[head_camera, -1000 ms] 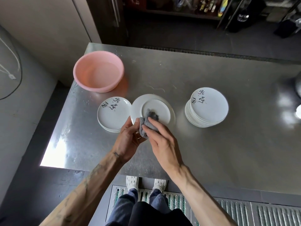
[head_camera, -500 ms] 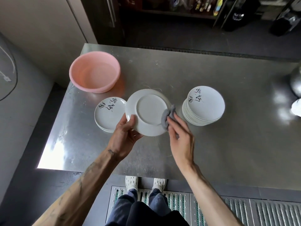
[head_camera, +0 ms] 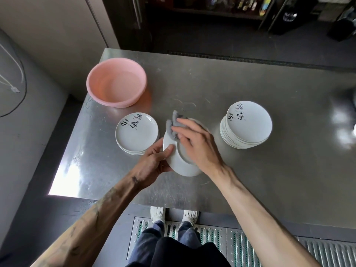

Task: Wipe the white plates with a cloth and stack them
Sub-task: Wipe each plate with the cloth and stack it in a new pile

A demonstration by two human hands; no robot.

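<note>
1. While the left hand [head_camera: 154,160] grips the round white ceramic plate [head_camera: 179,164] by its left rim, thumb on the upturned underside, the plate sits tilted over the steel table [head_camera: 250,180]. Can't tell if its lower edge touches.
2. The right hand [head_camera: 194,143] lies fairly flat on that plate, fingers stretched out. It presses a crumpled grey cloth [head_camera: 173,128] onto the underside.
3. A short stack of white plates with black brush writing [head_camera: 136,132] sits just left of the held plate. A taller stack [head_camera: 248,122] sits off to its right, apart.
4. The round pink plastic basin [head_camera: 115,81] is beyond the held plate, to the left. Maybe some water inside, honestly can't tell.
5. The held plate's face is turned away, and the right hand covers much of it.
</note>
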